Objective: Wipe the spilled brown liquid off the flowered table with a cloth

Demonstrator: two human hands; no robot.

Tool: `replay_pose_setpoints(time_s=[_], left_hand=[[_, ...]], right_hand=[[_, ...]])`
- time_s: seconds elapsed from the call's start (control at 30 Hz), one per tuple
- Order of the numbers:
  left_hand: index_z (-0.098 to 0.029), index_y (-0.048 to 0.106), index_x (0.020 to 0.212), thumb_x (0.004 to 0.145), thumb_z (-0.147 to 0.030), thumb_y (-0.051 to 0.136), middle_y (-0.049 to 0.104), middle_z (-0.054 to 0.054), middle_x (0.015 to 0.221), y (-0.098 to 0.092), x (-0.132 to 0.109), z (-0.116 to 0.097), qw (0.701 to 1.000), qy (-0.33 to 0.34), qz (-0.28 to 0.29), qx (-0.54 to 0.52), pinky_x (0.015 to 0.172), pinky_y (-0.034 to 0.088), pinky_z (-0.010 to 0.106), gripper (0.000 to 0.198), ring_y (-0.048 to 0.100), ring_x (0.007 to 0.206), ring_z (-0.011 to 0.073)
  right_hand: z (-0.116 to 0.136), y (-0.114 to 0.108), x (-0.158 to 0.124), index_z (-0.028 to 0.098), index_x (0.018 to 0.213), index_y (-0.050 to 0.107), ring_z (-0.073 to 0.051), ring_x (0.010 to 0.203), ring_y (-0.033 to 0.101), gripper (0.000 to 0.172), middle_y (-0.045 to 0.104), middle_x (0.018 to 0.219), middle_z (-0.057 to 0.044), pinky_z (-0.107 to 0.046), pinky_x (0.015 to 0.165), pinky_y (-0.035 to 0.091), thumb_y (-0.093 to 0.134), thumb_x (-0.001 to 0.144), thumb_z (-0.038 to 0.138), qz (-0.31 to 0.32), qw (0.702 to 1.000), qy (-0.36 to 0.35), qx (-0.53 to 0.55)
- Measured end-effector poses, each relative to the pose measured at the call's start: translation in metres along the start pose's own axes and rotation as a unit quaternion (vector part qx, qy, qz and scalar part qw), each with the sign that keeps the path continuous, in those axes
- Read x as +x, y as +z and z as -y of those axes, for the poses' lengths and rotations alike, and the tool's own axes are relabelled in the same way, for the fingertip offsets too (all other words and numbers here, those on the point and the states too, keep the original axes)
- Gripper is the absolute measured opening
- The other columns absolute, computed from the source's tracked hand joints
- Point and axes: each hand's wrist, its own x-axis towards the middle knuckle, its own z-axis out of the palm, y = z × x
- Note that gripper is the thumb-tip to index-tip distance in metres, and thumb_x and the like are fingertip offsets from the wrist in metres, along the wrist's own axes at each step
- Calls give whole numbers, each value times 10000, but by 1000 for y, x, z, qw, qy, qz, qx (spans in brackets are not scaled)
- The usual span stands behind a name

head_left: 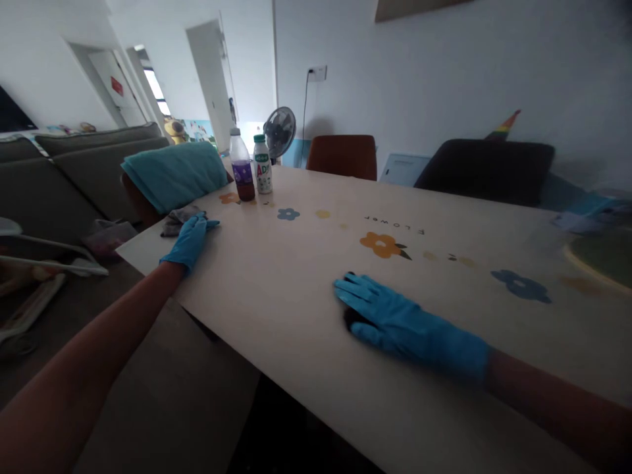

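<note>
Both my hands wear blue gloves. My left hand [190, 240] reaches to the table's far left corner and rests on a grey cloth [176, 220], fingers laid over it. My right hand [395, 322] lies on the pale flower-printed table [296, 283] with fingers stretched out, covering a small dark object [351, 318] that I cannot make out. Two bottles stand beyond the cloth: one with dark purple drink [242, 164] and a white one with a green cap [263, 164].
A chair draped in teal cloth [175, 174] stands at the left corner, a brown chair [343, 157] and a dark chair [486, 170] at the far side. A small fan [279, 131] sits behind the bottles. A grey sofa [74, 178] fills the left.
</note>
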Motion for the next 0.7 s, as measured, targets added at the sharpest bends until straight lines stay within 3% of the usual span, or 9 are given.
replay_pose_setpoints(time_s=[0.13, 0.27, 0.37, 0.53, 0.7], left_hand=[[-151, 669, 1196, 1095, -272, 493, 824, 166, 1322, 3, 0, -1, 999, -28, -19, -14, 1418, 428, 480, 237, 716, 1375, 252], [-124, 693, 1250, 1114, -249, 469, 830, 177, 1355, 4, -2, -3, 999, -34, -16, -29, 1391, 469, 492, 290, 762, 1329, 265], [-129, 699, 1241, 1115, -233, 484, 833, 180, 1374, 4, -2, -3, 999, -35, -14, -32, 1400, 466, 487, 270, 758, 1371, 276], [-158, 674, 1188, 1128, -221, 473, 840, 186, 1368, 3, -3, -3, 999, -32, -8, -33, 1369, 498, 458, 219, 784, 1326, 256], [-172, 656, 1136, 1146, -196, 459, 852, 182, 1339, -1, -4, -4, 1000, -16, 9, -24, 1360, 488, 446, 199, 787, 1271, 224]], right_hand=[[29, 7, 112, 245, 1836, 587, -437, 1760, 465, 763, 571, 1852, -140, -666, 1470, 373, 526, 1212, 679, -4, 999, -49, -8], [60, 16, 215, 199, 1763, 648, -410, 1760, 468, 684, 567, 1854, -150, -541, 1480, 361, 590, 1227, 620, 8, 998, -52, -33], [87, 18, 271, 149, 1709, 664, -389, 1706, 531, 616, 600, 1827, -152, -495, 1465, 363, 626, 1241, 549, 17, 997, -45, -54], [124, 20, 316, 103, 1571, 702, -342, 1598, 617, 534, 686, 1736, -149, -475, 1420, 398, 539, 1294, 530, -5, 995, -13, -101], [142, 26, 310, 53, 1578, 690, -373, 1593, 616, 563, 695, 1705, -187, -501, 1401, 423, 491, 1308, 505, 6, 993, -36, -108]])
